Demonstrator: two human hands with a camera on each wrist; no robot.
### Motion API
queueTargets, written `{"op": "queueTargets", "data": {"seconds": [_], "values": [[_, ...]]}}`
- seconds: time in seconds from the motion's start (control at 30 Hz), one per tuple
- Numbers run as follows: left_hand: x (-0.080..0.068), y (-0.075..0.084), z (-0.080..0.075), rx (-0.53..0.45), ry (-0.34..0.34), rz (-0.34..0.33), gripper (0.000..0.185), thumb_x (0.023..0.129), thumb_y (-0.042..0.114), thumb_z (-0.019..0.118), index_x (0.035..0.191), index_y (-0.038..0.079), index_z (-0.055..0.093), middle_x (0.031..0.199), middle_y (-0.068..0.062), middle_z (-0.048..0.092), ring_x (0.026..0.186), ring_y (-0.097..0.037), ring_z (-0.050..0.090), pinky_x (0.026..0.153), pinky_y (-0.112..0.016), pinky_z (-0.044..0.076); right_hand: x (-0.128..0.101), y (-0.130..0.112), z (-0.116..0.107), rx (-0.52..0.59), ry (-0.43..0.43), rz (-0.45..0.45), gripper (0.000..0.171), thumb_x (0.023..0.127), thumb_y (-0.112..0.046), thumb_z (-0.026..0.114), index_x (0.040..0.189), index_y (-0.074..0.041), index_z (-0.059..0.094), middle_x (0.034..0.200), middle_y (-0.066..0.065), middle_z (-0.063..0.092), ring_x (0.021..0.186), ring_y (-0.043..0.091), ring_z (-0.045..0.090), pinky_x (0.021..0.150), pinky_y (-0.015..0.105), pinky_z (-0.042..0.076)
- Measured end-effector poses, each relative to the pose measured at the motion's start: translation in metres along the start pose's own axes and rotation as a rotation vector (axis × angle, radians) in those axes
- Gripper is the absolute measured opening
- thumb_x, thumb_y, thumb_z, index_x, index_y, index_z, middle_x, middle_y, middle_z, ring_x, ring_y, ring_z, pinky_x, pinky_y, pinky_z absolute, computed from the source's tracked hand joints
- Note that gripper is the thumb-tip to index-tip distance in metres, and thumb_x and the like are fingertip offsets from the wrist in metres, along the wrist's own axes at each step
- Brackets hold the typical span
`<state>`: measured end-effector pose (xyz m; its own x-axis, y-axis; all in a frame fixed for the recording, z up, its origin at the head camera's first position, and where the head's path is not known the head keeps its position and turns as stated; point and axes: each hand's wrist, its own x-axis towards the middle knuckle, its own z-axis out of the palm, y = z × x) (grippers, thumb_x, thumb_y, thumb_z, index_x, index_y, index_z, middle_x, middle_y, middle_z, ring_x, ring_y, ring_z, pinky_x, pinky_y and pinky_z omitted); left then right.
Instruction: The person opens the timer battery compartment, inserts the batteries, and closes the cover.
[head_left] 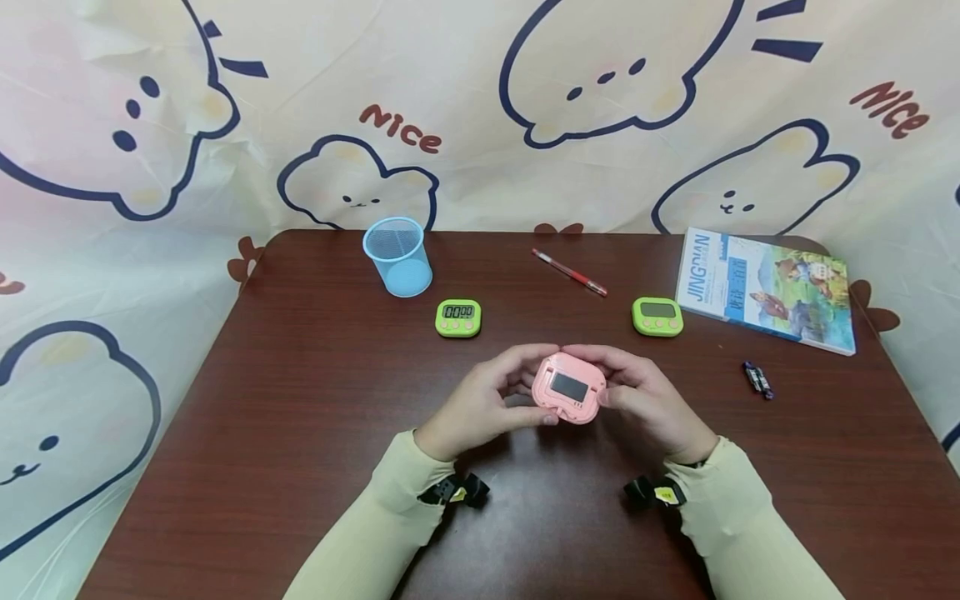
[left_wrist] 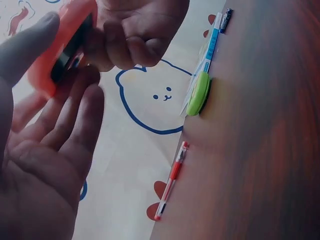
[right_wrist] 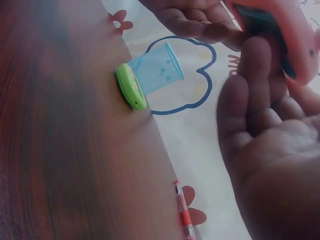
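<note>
A pink digital timer (head_left: 568,388) with a dark screen is held above the middle of the brown table (head_left: 300,400). My left hand (head_left: 487,400) grips its left side with curled fingers and thumb. My right hand (head_left: 645,398) grips its right side the same way. In the left wrist view the pink timer (left_wrist: 65,45) sits between my left fingers (left_wrist: 75,120) and the right hand. In the right wrist view the pink timer (right_wrist: 280,35) shows above my right palm (right_wrist: 280,150).
Two green timers (head_left: 458,317) (head_left: 657,316) lie beyond my hands. A blue mesh cup (head_left: 397,256) stands at the back left. A red pen (head_left: 570,272) lies at the back centre, a book (head_left: 765,287) at the back right, and small batteries (head_left: 758,380) to the right.
</note>
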<state>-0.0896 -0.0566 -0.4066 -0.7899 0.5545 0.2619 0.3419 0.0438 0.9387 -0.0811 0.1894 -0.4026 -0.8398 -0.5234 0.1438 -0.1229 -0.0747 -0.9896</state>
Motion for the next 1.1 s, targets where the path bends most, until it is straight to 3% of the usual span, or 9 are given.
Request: {"op": "queueTargets", "data": {"seconds": [0.17,0.4,0.57,0.7,0.9,1.1], "values": [[0.0,-0.002,0.002,0.038,0.125,0.022,0.072,0.076,0.002,0.087,0.139,0.005,0.052,0.11,-0.008,0.067,0.094,-0.016,0.066,0.082,-0.035,0.059,0.001,-0.003,0.007,-0.091,0.122,-0.013,0.048,0.094,0.01,0.051,0.142,0.006,0.047,0.128,0.005,0.064,0.107,0.017,0.063,0.088,0.026,0.056],[0.003,-0.003,0.003,0.054,0.252,0.019,0.072,0.078,0.005,0.087,0.14,0.007,0.05,0.11,-0.006,0.069,0.096,-0.016,0.065,0.085,-0.04,0.058,0.004,-0.002,0.022,-0.191,0.244,-0.02,0.073,0.086,0.008,0.073,0.151,-0.008,0.042,0.121,0.012,0.062,0.097,0.02,0.063,0.083,0.025,0.056],[0.002,-0.005,0.003,0.056,0.261,0.016,0.072,0.079,0.004,0.086,0.141,0.005,0.049,0.11,-0.008,0.069,0.096,-0.016,0.066,0.085,-0.043,0.058,0.007,0.004,0.027,-0.278,0.302,-0.025,0.075,0.084,0.003,0.079,0.149,-0.014,0.046,0.113,0.009,0.065,0.09,0.017,0.063,0.08,0.023,0.055],[0.001,-0.006,0.002,0.056,0.243,0.013,0.071,0.081,0.004,0.084,0.142,0.005,0.048,0.112,-0.007,0.068,0.097,-0.015,0.066,0.085,-0.042,0.058,0.007,0.006,0.026,-0.288,0.315,-0.036,0.074,0.084,0.003,0.079,0.148,-0.014,0.048,0.11,0.009,0.066,0.089,0.017,0.063,0.079,0.024,0.056],[0.001,-0.006,-0.001,0.056,0.216,0.019,0.07,0.082,0.005,0.083,0.143,0.01,0.049,0.114,-0.004,0.067,0.098,-0.014,0.066,0.085,-0.053,0.056,0.007,0.004,0.026,-0.3,0.325,-0.04,0.073,0.083,0.003,0.079,0.148,-0.015,0.049,0.108,0.008,0.066,0.089,0.018,0.063,0.078,0.025,0.056],[0.001,-0.005,-0.002,0.091,0.202,0.031,0.07,0.082,0.005,0.084,0.143,0.006,0.049,0.112,-0.005,0.067,0.098,-0.014,0.065,0.084,-0.046,0.058,0.006,0.002,0.025,-0.32,0.328,-0.037,0.073,0.083,0.002,0.08,0.147,-0.015,0.05,0.107,0.007,0.066,0.088,0.018,0.062,0.077,0.027,0.056]]}}
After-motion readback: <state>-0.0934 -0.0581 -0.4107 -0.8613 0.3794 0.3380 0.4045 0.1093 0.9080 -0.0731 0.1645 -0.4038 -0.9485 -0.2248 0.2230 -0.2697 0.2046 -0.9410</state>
